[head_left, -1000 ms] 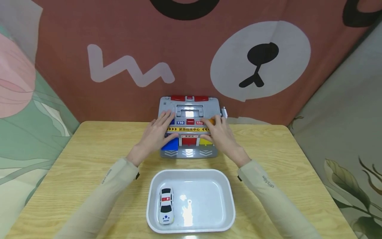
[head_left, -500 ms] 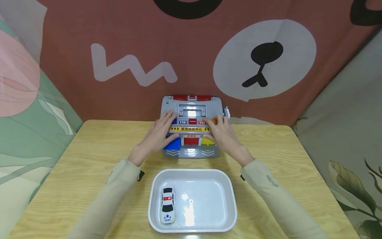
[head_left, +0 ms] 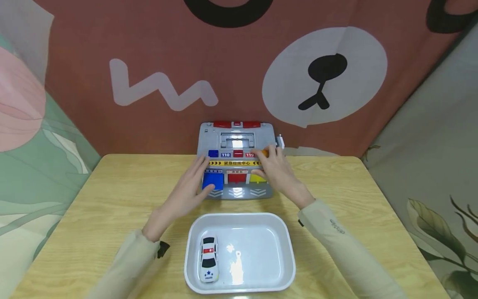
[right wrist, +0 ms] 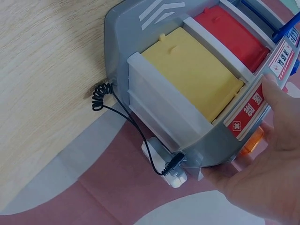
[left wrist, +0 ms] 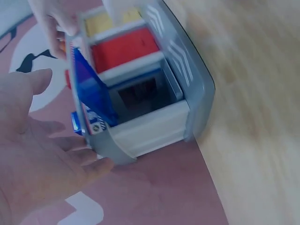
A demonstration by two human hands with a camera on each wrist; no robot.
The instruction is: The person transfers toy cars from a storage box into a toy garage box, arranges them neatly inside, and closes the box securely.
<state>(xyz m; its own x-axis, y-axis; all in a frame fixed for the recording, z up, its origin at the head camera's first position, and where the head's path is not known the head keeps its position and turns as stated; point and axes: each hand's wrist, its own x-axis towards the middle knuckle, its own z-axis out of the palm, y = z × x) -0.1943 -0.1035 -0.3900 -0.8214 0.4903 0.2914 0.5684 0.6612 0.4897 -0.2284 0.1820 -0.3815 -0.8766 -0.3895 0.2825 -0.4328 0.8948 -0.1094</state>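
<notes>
Left hand [head_left: 184,192] straight-fingered, right hand [head_left: 278,172] curled, both arms [head_left: 347,249] outstretched

Grey toy garage [head_left: 237,163], standing upright, blue door [head_left: 213,180] raised

1. The left hand [head_left: 184,193] is drawn back down and leftward from the toy station [head_left: 239,168] at centre frame; its fingertips [head_left: 205,161] now lie by the left end of the yellow strip [head_left: 237,163].
2. Its thumb [head_left: 206,191] sits lower, by the bottom right corner of the blue door [head_left: 213,181].
3. The blue button [head_left: 213,153], left of centre, is uncovered.
4. The left sleeve [head_left: 127,261] and black strap [head_left: 162,249] are lower in the frame's lower left.
5. Whether the fingertips still touch the station is hard to tell, the left wrist view being blurred.
</notes>
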